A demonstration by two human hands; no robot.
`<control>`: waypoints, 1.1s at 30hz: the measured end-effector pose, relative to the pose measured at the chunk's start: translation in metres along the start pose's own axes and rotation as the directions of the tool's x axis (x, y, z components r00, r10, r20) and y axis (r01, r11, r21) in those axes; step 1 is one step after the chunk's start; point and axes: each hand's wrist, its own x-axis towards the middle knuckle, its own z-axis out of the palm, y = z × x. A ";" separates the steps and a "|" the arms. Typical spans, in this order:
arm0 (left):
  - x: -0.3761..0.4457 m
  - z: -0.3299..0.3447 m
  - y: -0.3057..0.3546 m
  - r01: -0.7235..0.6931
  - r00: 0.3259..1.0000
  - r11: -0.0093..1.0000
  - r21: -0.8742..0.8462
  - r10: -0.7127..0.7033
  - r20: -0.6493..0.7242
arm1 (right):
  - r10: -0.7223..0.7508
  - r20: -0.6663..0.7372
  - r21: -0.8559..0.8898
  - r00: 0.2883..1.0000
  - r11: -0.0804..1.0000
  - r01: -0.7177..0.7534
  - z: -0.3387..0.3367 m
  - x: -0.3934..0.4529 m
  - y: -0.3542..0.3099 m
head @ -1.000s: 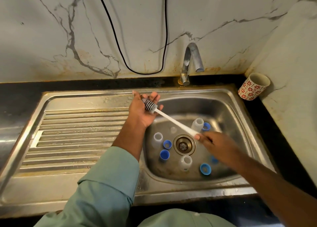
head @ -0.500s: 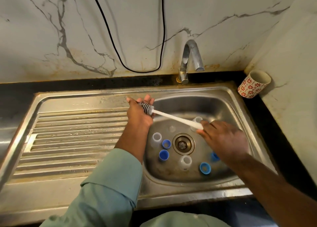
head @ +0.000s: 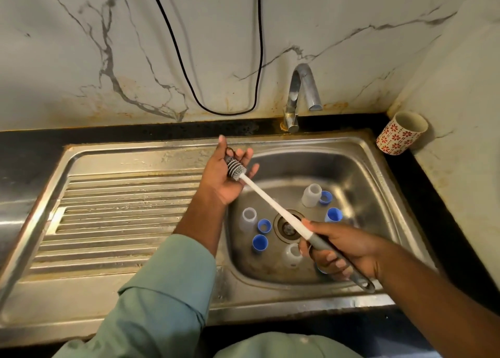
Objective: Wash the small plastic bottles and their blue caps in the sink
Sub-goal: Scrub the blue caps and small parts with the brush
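Observation:
Three small translucent bottles stand in the steel sink basin: one at the left, one at the back, one at the front. Several blue caps lie around the drain, among them a cap, a second and a third. My right hand grips the grey handle of a long white bottle brush. Its grey bristle head lies in the upturned palm of my left hand, whose fingers are loosely spread.
A curved metal tap rises behind the basin, with no water running. A ribbed draining board fills the left side. A red-flowered cup stands on the black counter at the back right. A black cable hangs on the marble wall.
My right hand has slid down the brush from the white shaft to the grey handle and moved toward me. The left hand has opened out under the bristle head.

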 end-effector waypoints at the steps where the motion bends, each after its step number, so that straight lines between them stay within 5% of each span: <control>1: -0.004 0.002 0.002 0.004 0.998 1.000 -0.001 -0.004 0.059 | -0.058 0.003 0.013 0.998 0.998 0.058 -0.003 0.003 0.005; 2: -0.007 0.004 0.002 -0.007 0.997 1.000 0.006 0.007 0.070 | -0.134 -0.053 -0.125 0.990 0.984 0.127 -0.005 0.003 0.009; 3: -0.008 0.005 0.000 -0.026 0.999 0.999 0.018 0.026 0.034 | -0.330 -0.197 -0.513 0.923 0.837 0.190 -0.007 0.004 0.014; 4: -0.006 0.006 -0.003 -0.043 0.998 0.999 0.020 0.044 -0.041 | -0.492 -0.265 -0.811 0.829 0.579 0.085 -0.010 0.004 0.018; 6: -0.002 0.009 -0.006 -0.065 0.982 0.998 0.026 0.068 -0.178 | -0.620 -0.298 -0.918 0.726 0.395 -0.040 -0.006 0.003 0.017; 8: 0.002 0.012 -0.002 -0.062 0.972 0.998 0.002 0.061 -0.226 | -0.437 -0.331 -0.653 0.837 0.746 0.131 0.002 -0.003 0.011; 9: 0.005 0.011 0.001 -0.044 0.973 0.998 -0.033 0.036 -0.227 | -0.223 -0.217 -0.344 0.950 0.929 0.139 0.005 -0.003 0.012; 10: 0.007 0.009 0.002 -0.022 0.975 0.997 -0.080 0.003 -0.220 | -0.084 -0.077 -0.123 0.993 0.990 0.075 0.006 -0.006 0.013; 17: 0.007 -0.012 0.006 -0.055 0.991 0.940 -0.336 0.011 -0.133 | -0.227 -0.125 -0.300 0.966 0.936 0.181 0.000 -0.012 0.010; 21: 0.002 -0.005 0.007 -0.032 0.998 0.974 -0.224 0.017 -0.066 | -0.500 -0.161 -0.654 0.851 0.700 0.288 0.008 -0.004 0.009; 23: -0.004 0.006 -0.007 0.014 0.998 0.988 -0.155 -0.024 -0.063 | -0.564 -0.168 -0.684 0.809 0.658 0.316 0.020 0.006 0.003; 27: -0.002 0.016 -0.002 -0.034 0.976 0.980 -0.195 -0.010 -0.217 | -0.560 -0.192 -0.663 0.806 0.679 0.314 0.033 0.011 -0.001; 30: 0.002 0.011 0.006 -0.141 0.955 0.951 -0.275 0.058 -0.289 | -0.518 -0.114 -0.758 0.848 0.597 0.263 0.040 0.000 0.006; 33: -0.001 0.014 -0.013 -0.076 0.965 0.992 -0.097 0.049 -0.256 | -0.520 -0.147 -0.757 0.842 0.607 0.243 0.045 0.007 -0.005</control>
